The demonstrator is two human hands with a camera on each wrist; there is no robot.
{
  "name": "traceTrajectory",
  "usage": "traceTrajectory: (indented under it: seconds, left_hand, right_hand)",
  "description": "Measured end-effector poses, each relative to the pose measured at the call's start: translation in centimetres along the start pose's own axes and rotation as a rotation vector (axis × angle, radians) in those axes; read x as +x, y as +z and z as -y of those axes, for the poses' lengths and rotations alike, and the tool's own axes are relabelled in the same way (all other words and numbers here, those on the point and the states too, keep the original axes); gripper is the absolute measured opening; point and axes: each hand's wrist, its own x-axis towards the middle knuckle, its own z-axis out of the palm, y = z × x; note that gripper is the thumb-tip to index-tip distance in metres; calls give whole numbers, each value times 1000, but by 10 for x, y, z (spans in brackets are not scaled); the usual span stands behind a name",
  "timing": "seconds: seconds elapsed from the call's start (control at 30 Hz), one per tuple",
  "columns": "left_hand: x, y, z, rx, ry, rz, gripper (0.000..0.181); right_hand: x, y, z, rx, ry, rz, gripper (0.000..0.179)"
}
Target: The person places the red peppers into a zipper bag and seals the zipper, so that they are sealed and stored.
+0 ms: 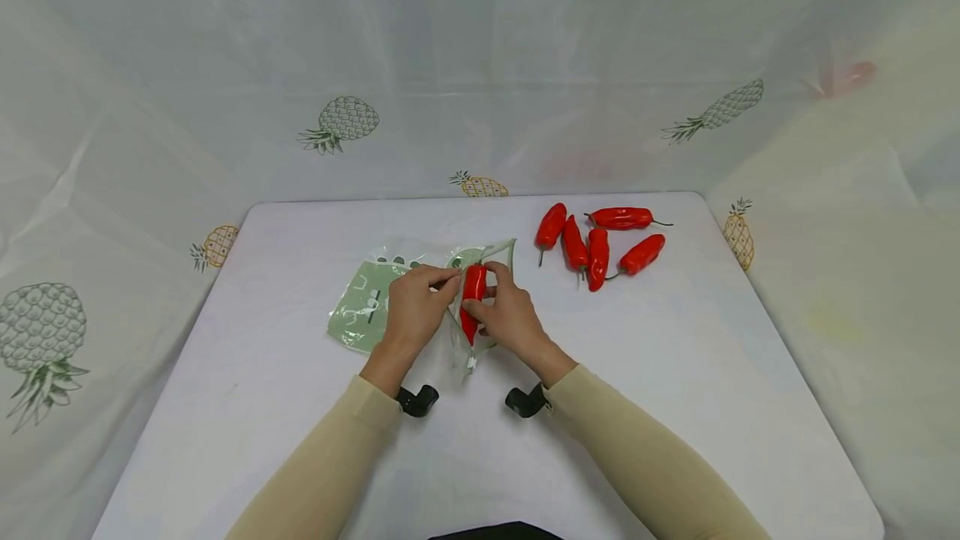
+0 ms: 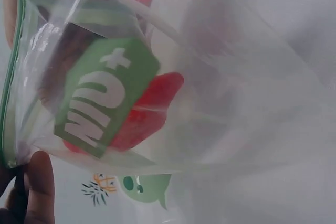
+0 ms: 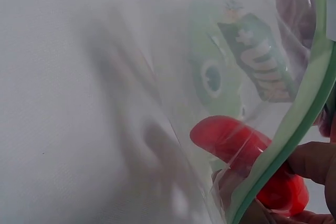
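Observation:
Between the two hands stands a clear zip bag [image 2: 236, 108] with a green zip strip and a green printed label. My left hand [image 1: 415, 304] pinches the edge of its mouth between thumb and fingers. A red chili pepper [image 1: 474, 290] is gripped by my right hand [image 1: 512, 315], thumb on the near side and fingers curled behind. In the right wrist view, the pointed end of the pepper shows through the clear plastic while its other part sits at the zip strip beside the thumb. The right fingers are partly hidden behind pepper and bag.
Several red chili peppers [image 1: 597, 258] lie in a loose group at the back right of the white table [image 1: 675, 373]. A flat green printed bag [image 1: 360, 315] lies left of the hands, partly under the left one. A pineapple-print curtain [image 1: 525, 90] hangs behind.

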Motion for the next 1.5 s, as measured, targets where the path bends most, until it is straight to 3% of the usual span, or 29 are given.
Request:
traceTrajectory:
  seconds: [0.3,0.53,0.73,0.9,1.0,1.17,1.3,1.5]
  left_hand:
    - [2,2,2,-42,-32,7,17]
    - [2,0,4,-20,-39,-7,18]
    - [2,-2,6,15,-30,-33,17]
    - [1,-3,6,66,-53,5,18]
    - [0,-3,7,73,-77,19,19]
    - [1,-1,9,71,-70,-23,19]
    - [2,2,9,64,-50,-62,18]
    - [2,5,5,31,-50,-79,18]
  right_hand:
    - [3,1,0,-11,20,7,76]
    - [3,1,-3,-36,50,7,77]
    - [1,-4,-6,-143,11,-23,78]
    - [2,-8,-8,-185,-30,-52,80]
    - [1,-11,-10,-215,-74,-99,66]
    - [-4,-17,-14,-267,-112,-245,30]
    - [-7,-22,-20,-311,-76,-290,35]
    - [-9,-22,-28,-332,-19,-258,43]
